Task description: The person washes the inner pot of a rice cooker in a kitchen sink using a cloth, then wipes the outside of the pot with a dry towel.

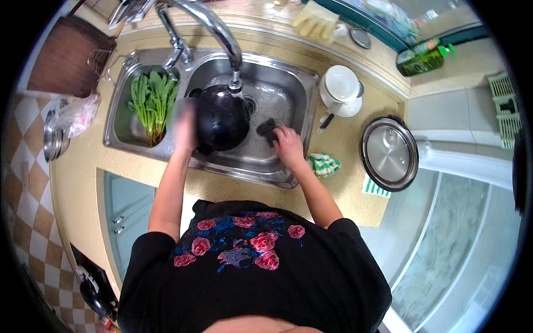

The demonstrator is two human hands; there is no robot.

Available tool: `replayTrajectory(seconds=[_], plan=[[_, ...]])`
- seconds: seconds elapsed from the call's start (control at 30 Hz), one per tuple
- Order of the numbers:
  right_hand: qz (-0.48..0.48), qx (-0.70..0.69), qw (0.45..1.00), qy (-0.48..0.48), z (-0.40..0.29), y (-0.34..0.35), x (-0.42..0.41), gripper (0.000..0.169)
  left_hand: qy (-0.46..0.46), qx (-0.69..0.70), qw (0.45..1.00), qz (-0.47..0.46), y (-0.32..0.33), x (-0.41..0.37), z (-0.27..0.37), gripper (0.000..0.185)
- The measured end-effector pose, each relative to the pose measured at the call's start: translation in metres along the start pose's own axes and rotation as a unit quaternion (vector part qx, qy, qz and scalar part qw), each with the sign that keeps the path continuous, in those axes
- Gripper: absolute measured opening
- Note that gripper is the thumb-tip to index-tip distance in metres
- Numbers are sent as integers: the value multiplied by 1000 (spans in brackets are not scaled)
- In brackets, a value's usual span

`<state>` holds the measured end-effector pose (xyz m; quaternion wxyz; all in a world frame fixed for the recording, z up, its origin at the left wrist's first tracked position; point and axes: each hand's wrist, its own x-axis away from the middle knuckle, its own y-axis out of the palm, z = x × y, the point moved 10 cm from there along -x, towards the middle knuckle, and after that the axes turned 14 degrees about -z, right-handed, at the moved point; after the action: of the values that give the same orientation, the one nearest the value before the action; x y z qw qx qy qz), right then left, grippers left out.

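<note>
A round black pot [227, 118] lies tilted in the large sink basin, under the spout of the chrome faucet [216, 31]. My left hand [183, 127] is at the pot's left rim and holds it; a blur covers the fingers. Over on the right of the same basin, my right hand [288, 145] has its curled fingertips on a dark scrubbing pad or cloth [266, 126], whose exact kind is unclear. The fingers partly hide it. Wet streaks shine on the steel basin [277, 98] around the drain.
Leafy greens [153, 102] fill the small left basin. Right of the sink are white bowls [340, 85], a small black-handled knife [327, 123], a green-and-white cloth [324, 165] and a pot lid [389, 152]. Rubber gloves [316, 21] and a green pump bottle [422, 60] stand behind.
</note>
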<state>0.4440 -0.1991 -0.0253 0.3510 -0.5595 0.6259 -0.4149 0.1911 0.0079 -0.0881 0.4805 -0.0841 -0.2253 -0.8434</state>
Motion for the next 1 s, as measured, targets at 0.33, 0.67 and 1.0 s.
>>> replayTrajectory(seconds=[0.33, 0.67, 1.0], plan=[[54, 65, 988, 131, 41, -91, 144, 31, 40, 138, 989, -23, -5, 40, 20, 62], [44, -358, 926, 116, 20, -99, 111, 19, -7, 157, 988, 12, 3, 70, 30, 61], [-2, -719, 688, 99, -56, -86, 18, 26, 54, -39, 998, 5, -11, 98, 87, 46]])
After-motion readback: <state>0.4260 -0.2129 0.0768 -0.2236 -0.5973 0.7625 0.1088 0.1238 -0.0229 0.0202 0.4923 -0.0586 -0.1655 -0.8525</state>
